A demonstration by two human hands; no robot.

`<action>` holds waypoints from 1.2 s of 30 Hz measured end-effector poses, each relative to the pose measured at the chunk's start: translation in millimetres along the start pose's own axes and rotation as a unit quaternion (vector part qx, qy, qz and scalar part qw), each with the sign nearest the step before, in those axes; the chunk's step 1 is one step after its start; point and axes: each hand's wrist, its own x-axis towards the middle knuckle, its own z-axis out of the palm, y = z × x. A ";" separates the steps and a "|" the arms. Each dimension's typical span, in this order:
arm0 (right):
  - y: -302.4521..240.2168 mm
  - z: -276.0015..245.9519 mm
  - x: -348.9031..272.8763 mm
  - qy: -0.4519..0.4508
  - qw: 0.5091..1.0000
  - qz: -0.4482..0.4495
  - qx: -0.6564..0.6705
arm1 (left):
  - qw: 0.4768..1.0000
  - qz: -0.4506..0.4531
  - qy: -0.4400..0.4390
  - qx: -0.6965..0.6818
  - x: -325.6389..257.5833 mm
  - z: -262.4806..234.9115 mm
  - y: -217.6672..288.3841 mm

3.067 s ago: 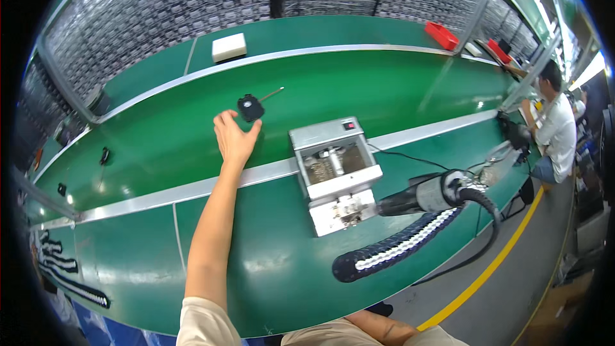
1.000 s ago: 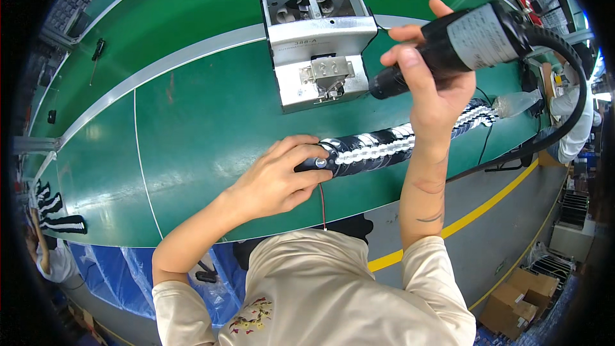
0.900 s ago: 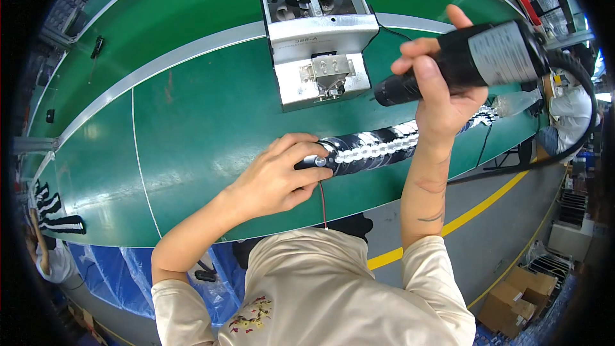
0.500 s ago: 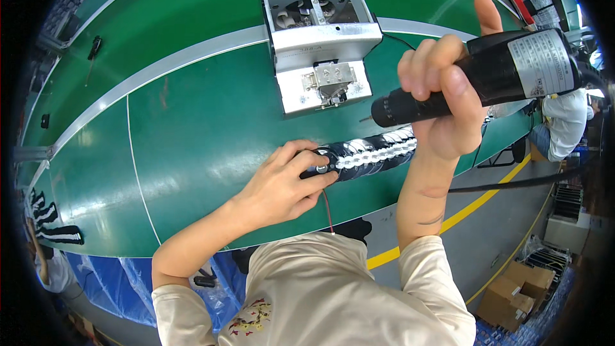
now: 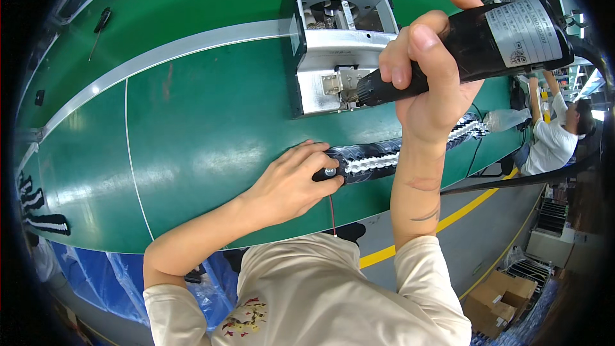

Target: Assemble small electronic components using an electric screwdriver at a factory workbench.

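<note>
My right hand (image 5: 432, 74) is wrapped round a black corded electric screwdriver (image 5: 471, 45), held nearly level with its nose pointing left. That nose overlaps the metal pickup block at the front of a silver screw feeder (image 5: 343, 41); its bit is hidden, and I cannot tell whether it touches. My left hand (image 5: 291, 182) grips the left end of a long black bar (image 5: 375, 161) with a white, braided-looking strip along it. A round silver screw head (image 5: 330, 172) shows between thumb and fingers. From that end a thin red wire (image 5: 332, 211) hangs towards the table edge.
A loose screwdriver (image 5: 100, 24) lies at the far left of the green table (image 5: 192, 128). Several black-and-white strips (image 5: 48, 223) lie at its left end. A thick black cable (image 5: 512, 182) crosses beyond my right forearm. Another person (image 5: 557, 131) works at the right.
My right hand has brought the screwdriver's nose up to the feeder's pickup block; before, the bit showed apart from it. My left hand stays on the bar's end. The whole view has shifted slightly.
</note>
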 end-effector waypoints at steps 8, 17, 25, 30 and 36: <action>6.4 8.5 -0.4 0.017 0.999 0.036 0.023 | 1.000 0.004 0.000 0.002 -1.0 2.1 -2.2; -14.2 -1.8 -32.4 0.017 0.995 0.050 0.083 | 1.000 0.008 0.008 0.009 -3.6 5.4 -4.0; -31.1 -1.6 -74.2 0.001 0.993 0.088 0.080 | 1.000 0.004 0.005 0.008 -4.3 5.4 -4.5; -22.6 -0.6 -80.4 0.013 0.991 0.112 0.073 | 1.000 0.006 0.010 0.012 -4.4 4.2 -4.7; -20.3 2.0 -87.9 0.009 0.988 0.141 0.060 | 1.000 0.000 0.014 0.008 -7.8 3.7 -4.4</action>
